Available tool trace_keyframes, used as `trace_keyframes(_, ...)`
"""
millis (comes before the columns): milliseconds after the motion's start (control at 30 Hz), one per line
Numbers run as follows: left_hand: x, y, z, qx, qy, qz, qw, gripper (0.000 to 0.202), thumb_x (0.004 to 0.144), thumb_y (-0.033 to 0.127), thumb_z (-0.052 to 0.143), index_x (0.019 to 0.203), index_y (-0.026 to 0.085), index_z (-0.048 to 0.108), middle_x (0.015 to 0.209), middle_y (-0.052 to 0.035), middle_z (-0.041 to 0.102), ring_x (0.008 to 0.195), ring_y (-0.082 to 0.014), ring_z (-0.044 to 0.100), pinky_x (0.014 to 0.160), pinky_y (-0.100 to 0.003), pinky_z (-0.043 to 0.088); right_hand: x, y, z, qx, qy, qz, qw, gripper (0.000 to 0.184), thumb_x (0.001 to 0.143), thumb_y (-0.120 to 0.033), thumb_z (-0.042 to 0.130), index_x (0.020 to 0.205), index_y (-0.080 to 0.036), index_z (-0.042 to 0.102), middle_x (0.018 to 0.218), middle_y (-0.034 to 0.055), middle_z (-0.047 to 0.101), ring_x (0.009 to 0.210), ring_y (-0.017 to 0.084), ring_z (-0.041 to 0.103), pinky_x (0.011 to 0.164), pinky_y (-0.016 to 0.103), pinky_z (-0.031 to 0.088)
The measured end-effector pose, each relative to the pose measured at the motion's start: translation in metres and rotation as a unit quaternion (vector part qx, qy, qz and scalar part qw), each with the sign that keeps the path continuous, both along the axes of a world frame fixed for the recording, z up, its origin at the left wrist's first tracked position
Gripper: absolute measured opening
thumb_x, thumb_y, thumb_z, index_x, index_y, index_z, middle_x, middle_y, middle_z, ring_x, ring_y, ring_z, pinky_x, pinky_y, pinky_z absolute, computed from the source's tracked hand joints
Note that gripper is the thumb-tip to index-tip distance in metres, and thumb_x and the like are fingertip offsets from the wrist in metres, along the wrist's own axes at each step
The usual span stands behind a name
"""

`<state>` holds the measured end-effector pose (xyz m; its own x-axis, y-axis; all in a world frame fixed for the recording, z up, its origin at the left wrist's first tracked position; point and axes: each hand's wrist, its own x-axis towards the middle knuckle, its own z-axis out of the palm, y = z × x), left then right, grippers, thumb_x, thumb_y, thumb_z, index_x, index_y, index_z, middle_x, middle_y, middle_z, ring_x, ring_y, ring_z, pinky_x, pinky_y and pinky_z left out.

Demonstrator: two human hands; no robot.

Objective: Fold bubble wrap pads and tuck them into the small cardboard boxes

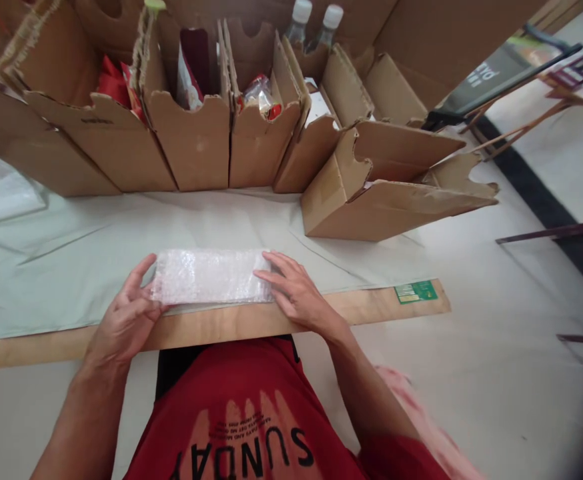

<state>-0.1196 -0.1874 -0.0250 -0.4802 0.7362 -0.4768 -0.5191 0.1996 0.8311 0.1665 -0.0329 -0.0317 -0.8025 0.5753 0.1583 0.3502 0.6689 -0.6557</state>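
A flat oblong packet in clear bubble wrap (214, 276) lies near the table's front edge, between my two hands. My left hand (129, 313) holds its left end, with the fingers bent round the lower corner and one finger pointing up beside the wrap. At the other end is my right hand (296, 287), its fingertips over the wrap's top face and its thumb by the lower right corner. What the wrap encloses, if anything, cannot be made out.
A row of cardboard bins (191, 147) stands along the back, some holding packets. Two clear bottles with white caps (329, 20) rise behind them. One cardboard bin (371, 207) sits askew at right. More bubble wrap (1, 193) lies at far left. The wooden table edge (361, 305) runs in front.
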Motion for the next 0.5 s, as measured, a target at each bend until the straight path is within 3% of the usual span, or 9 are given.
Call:
trace_keyframes(100,0.003,-0.001,-0.005,-0.02,0.032,0.008,0.999,0.083,0.063,0.02,0.084,0.141,0.032,0.062,0.08,0.0033,0.068,0.067,-0.0104,0.062,0.063,-0.02,0.058,-0.019,0.002,-0.003,0.0,0.017,-0.029,0.999,0.024,0.098,-0.018,0.06,0.109,-0.026,0.08,0.143,0.0091,0.067,0.142,0.031,0.053,0.112,0.055,0.046)
trace_keyframes(200,0.009,0.001,-0.007,-0.029,0.049,0.019,0.998,0.085,0.067,0.033,0.09,0.146,0.031,0.059,0.083,0.0029,0.069,0.073,-0.0118,0.066,0.067,-0.02,0.059,-0.032,-0.003,-0.001,-0.104,0.144,-0.118,0.977,0.015,0.098,-0.029,0.066,0.1,-0.025,0.08,0.114,0.0064,0.079,0.112,0.024,0.069,0.1,0.045,0.055)
trace_keyframes(267,0.013,0.002,-0.005,-0.022,0.052,0.017,0.998,0.084,0.066,0.039,0.092,0.144,0.029,0.061,0.089,0.0004,0.073,0.08,-0.0147,0.07,0.071,-0.023,0.061,-0.036,-0.006,0.001,-0.219,0.22,-0.185,0.933,0.017,0.096,-0.036,0.067,0.095,-0.024,0.078,0.091,0.0031,0.078,0.087,0.018,0.071,0.08,0.034,0.059)
trace_keyframes(367,0.017,0.002,-0.005,-0.011,0.059,0.024,0.998,0.062,0.069,0.05,0.09,0.122,0.022,0.075,0.097,-0.0034,0.074,0.082,-0.0159,0.07,0.069,-0.023,0.06,-0.04,0.001,-0.003,-0.358,0.286,-0.265,0.848,0.024,0.089,-0.045,0.072,0.093,-0.022,0.073,0.073,-0.0008,0.069,0.063,0.013,0.063,0.051,0.024,0.051)
trace_keyframes(433,0.018,0.0,-0.006,-0.015,0.085,0.046,0.995,0.057,0.07,0.056,0.088,0.112,0.02,0.078,0.095,-0.003,0.073,0.077,-0.0137,0.067,0.066,-0.022,0.057,-0.041,0.013,-0.01,-0.414,0.303,-0.3,0.804,0.034,0.081,-0.05,0.076,0.099,-0.022,0.069,0.072,-0.0021,0.066,0.057,0.012,0.058,0.042,0.022,0.045)
trace_keyframes(500,0.019,-0.003,-0.009,-0.042,0.133,0.053,0.989,0.06,0.068,0.057,0.088,0.115,0.021,0.077,0.088,-0.0005,0.072,0.072,-0.0117,0.065,0.065,-0.021,0.055,-0.039,0.024,-0.016,-0.432,0.303,-0.325,0.784,0.046,0.077,-0.053,0.077,0.109,-0.022,0.065,0.082,0.0002,0.069,0.062,0.014,0.061,0.041,0.022,0.046)
